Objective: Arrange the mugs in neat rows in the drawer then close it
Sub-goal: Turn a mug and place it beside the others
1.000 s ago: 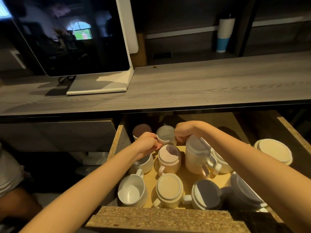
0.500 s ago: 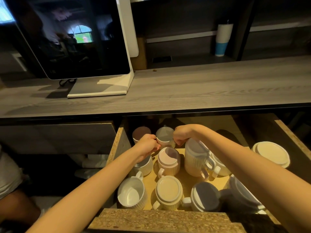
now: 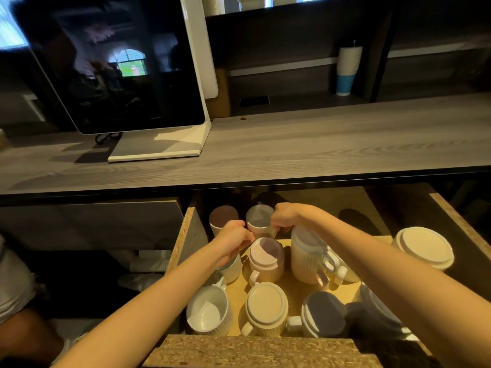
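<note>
The open wooden drawer point(image 3: 183, 235) holds several ribbed mugs, most of them upside down. My left hand point(image 3: 233, 243) is curled over a white mug point(image 3: 233, 268) in the left column, fingertips close to a pink mug point(image 3: 267, 258). My right hand point(image 3: 284, 217) is closed against the side of a grey-bottomed mug point(image 3: 259, 216) in the back row, next to a brown-bottomed mug point(image 3: 223, 217). A tall cream mug point(image 3: 308, 256) stands under my right wrist. In front are an upright white mug point(image 3: 208, 312), a cream mug point(image 3: 267, 306) and a dark-bottomed mug point(image 3: 324, 317). One cream mug point(image 3: 423, 247) sits apart at the right.
The drawer's chipboard front edge point(image 3: 260, 351) is nearest me. A grey countertop point(image 3: 292, 144) overhangs the drawer's back, carrying a monitor point(image 3: 119, 62). A white and blue tumbler point(image 3: 348, 70) stands on the shelf behind. A shut drawer front point(image 3: 93, 221) lies left.
My hands stay on the same two mugs and have barely moved. The view has tilted up a little, so more of the shelf above shows.
</note>
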